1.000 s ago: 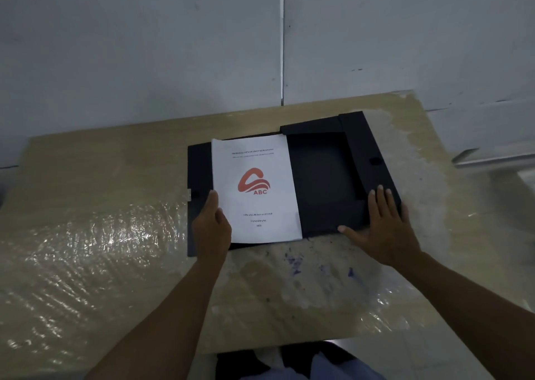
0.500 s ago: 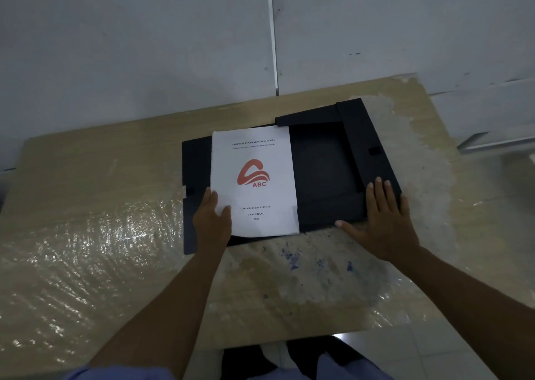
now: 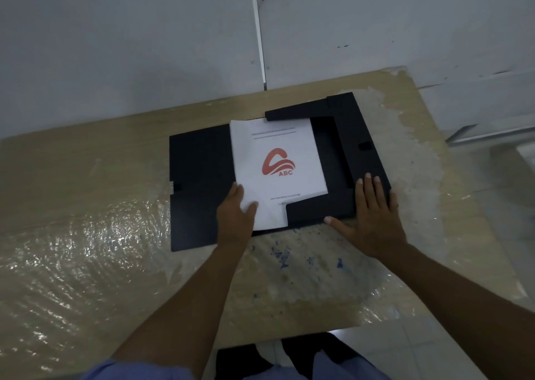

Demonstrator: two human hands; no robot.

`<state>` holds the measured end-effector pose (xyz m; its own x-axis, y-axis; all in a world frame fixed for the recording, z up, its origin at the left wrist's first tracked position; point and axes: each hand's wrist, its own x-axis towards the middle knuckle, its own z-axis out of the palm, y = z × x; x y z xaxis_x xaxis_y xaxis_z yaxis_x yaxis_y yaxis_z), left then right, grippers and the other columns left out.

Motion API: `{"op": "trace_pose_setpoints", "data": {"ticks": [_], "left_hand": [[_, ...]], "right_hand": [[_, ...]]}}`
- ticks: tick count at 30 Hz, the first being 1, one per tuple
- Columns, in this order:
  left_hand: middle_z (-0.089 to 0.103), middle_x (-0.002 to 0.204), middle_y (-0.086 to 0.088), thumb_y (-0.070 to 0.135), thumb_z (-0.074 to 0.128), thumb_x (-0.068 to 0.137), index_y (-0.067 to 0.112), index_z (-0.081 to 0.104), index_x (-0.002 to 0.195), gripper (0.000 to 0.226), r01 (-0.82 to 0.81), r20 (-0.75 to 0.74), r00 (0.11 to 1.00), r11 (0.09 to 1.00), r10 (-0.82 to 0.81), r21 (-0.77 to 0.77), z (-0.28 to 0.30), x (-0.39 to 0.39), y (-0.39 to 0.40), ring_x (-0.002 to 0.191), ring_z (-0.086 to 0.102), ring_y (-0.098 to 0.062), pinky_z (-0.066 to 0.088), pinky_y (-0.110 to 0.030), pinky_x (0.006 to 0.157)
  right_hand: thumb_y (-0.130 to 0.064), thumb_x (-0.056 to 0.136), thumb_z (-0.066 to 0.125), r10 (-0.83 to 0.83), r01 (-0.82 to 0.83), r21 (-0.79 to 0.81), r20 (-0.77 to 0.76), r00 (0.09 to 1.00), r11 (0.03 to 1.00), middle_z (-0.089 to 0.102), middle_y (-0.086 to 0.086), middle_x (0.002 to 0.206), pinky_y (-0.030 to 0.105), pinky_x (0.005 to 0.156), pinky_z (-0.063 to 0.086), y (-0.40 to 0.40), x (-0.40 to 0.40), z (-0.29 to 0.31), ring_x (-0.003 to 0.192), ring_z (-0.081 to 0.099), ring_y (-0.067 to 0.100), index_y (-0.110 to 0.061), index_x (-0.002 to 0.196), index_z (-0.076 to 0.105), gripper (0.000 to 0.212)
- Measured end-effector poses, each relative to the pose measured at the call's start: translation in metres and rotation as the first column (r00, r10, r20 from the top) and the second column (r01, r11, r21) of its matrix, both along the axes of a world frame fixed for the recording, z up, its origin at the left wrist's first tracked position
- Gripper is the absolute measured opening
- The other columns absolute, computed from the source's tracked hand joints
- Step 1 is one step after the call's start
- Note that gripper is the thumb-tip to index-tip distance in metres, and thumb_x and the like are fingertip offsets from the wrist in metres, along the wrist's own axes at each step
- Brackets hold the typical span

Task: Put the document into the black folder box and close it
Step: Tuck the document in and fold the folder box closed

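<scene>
lying open, black folder box point(image 3: 199, 177), document point(image 3: 278, 165) half inside, left hand point(image 3: 236, 214) fingers clamped on it, right hand point(image 3: 370, 214) flat, fingers apart

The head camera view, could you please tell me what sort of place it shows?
Probably a plain workroom or storeroom: a plastic-wrapped, paint-flecked wooden table, bare grey wall panels, and a pale tiled floor.
</scene>
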<state>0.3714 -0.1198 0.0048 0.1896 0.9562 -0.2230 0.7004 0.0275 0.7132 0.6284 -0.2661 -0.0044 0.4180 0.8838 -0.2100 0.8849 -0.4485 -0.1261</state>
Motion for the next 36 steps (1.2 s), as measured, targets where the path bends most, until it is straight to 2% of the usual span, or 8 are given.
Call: {"op": "trace_pose_setpoints", "data": {"ticks": [5, 8, 12, 15, 18, 21, 29, 36], "left_hand": [[0.056, 0.150, -0.012, 0.030, 0.071, 0.093, 0.005, 0.057, 0.141, 0.056, 0.222, -0.174, 0.964, 0.970, -0.203, 0.101, -0.006, 0.017, -0.002, 0.127, 0.057, -0.036, 0.045, -0.040, 0.110], [0.066, 0.139, -0.010, 0.031, 0.074, 0.090, 0.008, 0.063, 0.136, 0.052, 0.270, -0.167, 0.954, 0.955, -0.248, 0.123, -0.006, 0.028, -0.001, 0.118, 0.059, -0.036, 0.049, -0.040, 0.102], [0.077, 0.117, -0.011, 0.028, 0.075, 0.087, 0.012, 0.073, 0.123, 0.039, 0.316, -0.187, 0.941, 0.931, -0.283, 0.185, -0.003, 0.048, 0.005, 0.120, 0.061, -0.034, 0.056, -0.048, 0.096], [0.077, 0.117, -0.016, 0.022, 0.074, 0.089, 0.010, 0.074, 0.120, 0.033, 0.383, -0.234, 0.912, 0.902, -0.335, 0.201, -0.004, 0.066, 0.009, 0.130, 0.059, -0.036, 0.054, -0.053, 0.098], [0.072, 0.127, -0.018, 0.017, 0.072, 0.091, 0.007, 0.073, 0.122, 0.032, 0.341, -0.170, 0.935, 0.920, -0.311, 0.192, -0.007, 0.079, 0.011, 0.136, 0.056, -0.034, 0.047, -0.046, 0.112], [0.071, 0.129, -0.018, 0.018, 0.073, 0.091, 0.008, 0.073, 0.123, 0.033, 0.333, -0.167, 0.938, 0.924, -0.304, 0.190, -0.008, 0.082, 0.013, 0.136, 0.056, -0.032, 0.044, -0.037, 0.113], [0.071, 0.130, -0.015, 0.026, 0.067, 0.095, 0.007, 0.067, 0.131, 0.041, 0.251, -0.187, 0.961, 0.930, -0.205, 0.269, -0.004, 0.059, 0.017, 0.129, 0.061, -0.034, 0.048, -0.045, 0.109], [0.040, 0.161, -0.019, 0.040, 0.055, 0.100, 0.009, 0.044, 0.151, 0.061, 0.008, -0.402, 0.914, 0.987, 0.059, 0.163, -0.010, -0.027, 0.029, 0.148, 0.037, -0.038, 0.033, -0.055, 0.119]], "right_hand": [[-0.098, 0.078, 0.014, -0.003, 0.003, 0.001, -0.006, 1.000, 1.000, 0.002, 0.014, 0.175, 0.060, 0.130, 0.009, 0.000, 0.003, -0.005, 0.162, 0.000, 0.031, -0.008, 0.163, 0.003, 0.125], [-0.097, 0.079, 0.016, -0.002, 0.002, 0.010, -0.004, 1.000, 1.000, 0.006, 0.016, 0.175, 0.061, 0.130, 0.011, 0.000, 0.002, -0.007, 0.162, 0.004, 0.033, -0.006, 0.163, 0.007, 0.125], [-0.097, 0.080, 0.018, -0.006, 0.005, 0.023, 0.011, 1.000, 1.000, 0.010, 0.016, 0.174, 0.061, 0.130, 0.014, -0.001, 0.001, -0.008, 0.162, 0.007, 0.033, -0.006, 0.163, 0.011, 0.123], [-0.097, 0.080, 0.017, -0.010, 0.010, 0.041, 0.003, 1.000, 0.999, 0.011, 0.016, 0.174, 0.061, 0.130, 0.015, -0.001, 0.000, -0.008, 0.162, 0.008, 0.034, -0.006, 0.163, 0.012, 0.123], [-0.097, 0.080, 0.017, -0.022, 0.023, 0.051, -0.004, 1.000, 0.998, 0.010, 0.016, 0.174, 0.061, 0.130, 0.014, 0.000, -0.001, -0.009, 0.162, 0.007, 0.033, -0.007, 0.163, 0.012, 0.123], [-0.096, 0.081, 0.019, -0.031, 0.031, 0.061, 0.001, 1.000, 0.998, 0.012, 0.016, 0.174, 0.061, 0.130, 0.014, 0.000, -0.002, -0.010, 0.162, 0.009, 0.034, -0.006, 0.163, 0.014, 0.121], [-0.096, 0.082, 0.020, -0.030, 0.031, 0.069, -0.009, 1.000, 0.997, 0.012, 0.016, 0.174, 0.060, 0.130, 0.012, -0.001, -0.002, -0.009, 0.162, 0.008, 0.034, -0.006, 0.163, 0.013, 0.121], [-0.092, 0.084, 0.030, -0.009, 0.006, 0.105, 0.036, 0.999, 0.994, 0.018, 0.019, 0.172, 0.057, 0.131, 0.015, -0.002, -0.003, -0.012, 0.161, 0.014, 0.035, -0.002, 0.161, 0.018, 0.119]]}}
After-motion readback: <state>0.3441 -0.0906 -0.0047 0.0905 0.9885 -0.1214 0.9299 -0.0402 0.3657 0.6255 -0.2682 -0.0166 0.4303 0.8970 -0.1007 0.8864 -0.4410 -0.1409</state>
